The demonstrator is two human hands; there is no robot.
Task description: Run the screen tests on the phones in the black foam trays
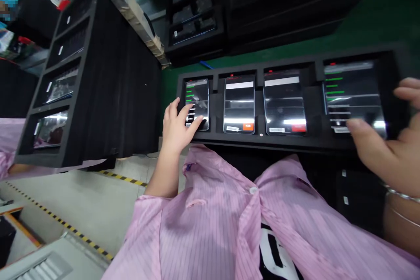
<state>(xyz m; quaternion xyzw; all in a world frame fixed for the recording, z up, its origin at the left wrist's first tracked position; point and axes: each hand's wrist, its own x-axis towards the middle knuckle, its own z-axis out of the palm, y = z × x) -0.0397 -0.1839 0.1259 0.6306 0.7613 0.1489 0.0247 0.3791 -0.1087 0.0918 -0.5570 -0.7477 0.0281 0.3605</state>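
A black foam tray (236, 140) lies in front of me with several lit smartphones in a row. My left hand (179, 127) has its fingers spread at the left end, thumb and index over the leftmost phone (201, 96), which shows green and white text lines. Over at the right end, my right hand (390, 148) is open, its thumb at the lower edge of the rightmost phone (357, 92); whether it touches the screen I cannot tell. Between the hands lie a phone with an orange button (239, 105) and a phone with a red button (284, 105).
On the left rises a tall stack of black foam trays (111, 83) with phones in its slots. Another foam tray (221, 30) stands on the green surface (377, 22) behind. Yellow-black tape (124, 178) marks the floor. At far left, a co-worker's pink sleeve (11, 138) shows.
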